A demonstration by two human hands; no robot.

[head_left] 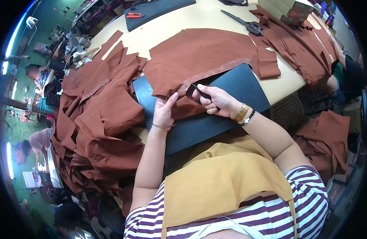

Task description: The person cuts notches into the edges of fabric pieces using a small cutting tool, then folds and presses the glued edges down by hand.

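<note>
Right hand [219, 102] clenched round small black object [190, 91], centre of frame. Left hand [164, 111] pinching near edge of brown cloth [203, 49], spread across upper centre. Risk: edge puckering or skewing if 2 hands pull unevenly.

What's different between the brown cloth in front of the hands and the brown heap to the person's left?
The spread cloth lies mostly flat, while the cloth heap is crumpled into many folds. The left hand holds the near edge of the spread cloth; neither hand touches the cloth heap. Both are the same reddish brown.
</note>
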